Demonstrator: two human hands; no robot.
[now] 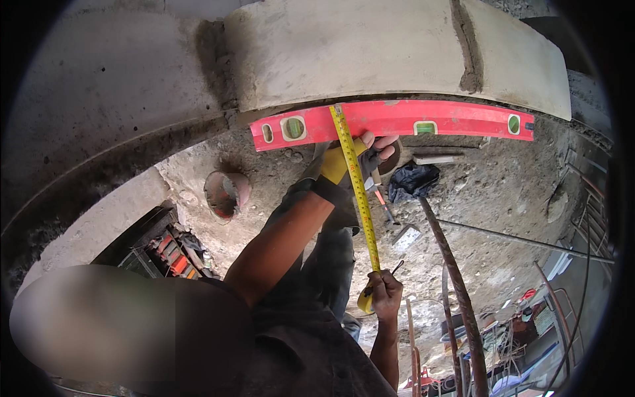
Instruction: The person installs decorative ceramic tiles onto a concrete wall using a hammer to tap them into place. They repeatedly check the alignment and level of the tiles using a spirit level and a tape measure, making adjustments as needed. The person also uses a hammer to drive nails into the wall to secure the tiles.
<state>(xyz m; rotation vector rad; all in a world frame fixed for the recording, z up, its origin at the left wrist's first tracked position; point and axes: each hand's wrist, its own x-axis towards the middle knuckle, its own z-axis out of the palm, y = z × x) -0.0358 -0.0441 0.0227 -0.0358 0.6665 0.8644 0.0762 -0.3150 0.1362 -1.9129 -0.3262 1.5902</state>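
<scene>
A red spirit level (370, 119) with green vials lies along the lower edge of a pale curved slab. My left hand (354, 155), in a yellow and dark glove with bare fingertips, is closed at the level's lower edge, thumb against its face. Across the level and in front of that glove runs the yellow blade of a tape measure (364, 205), its end at the level's upper edge. My right hand (387, 294), bare and lower down, is wrapped round the tape's yellow case, with a dark strap loop sticking out beside it.
Above the level are the pale slab (397, 49) and a mortar-smeared joint. Below lie a bucket (226, 194), a black plastic bag (413, 182), a hammer-like tool (385, 206) and a crate of tools (175, 255). Rusty poles (456, 278) slant up at the right.
</scene>
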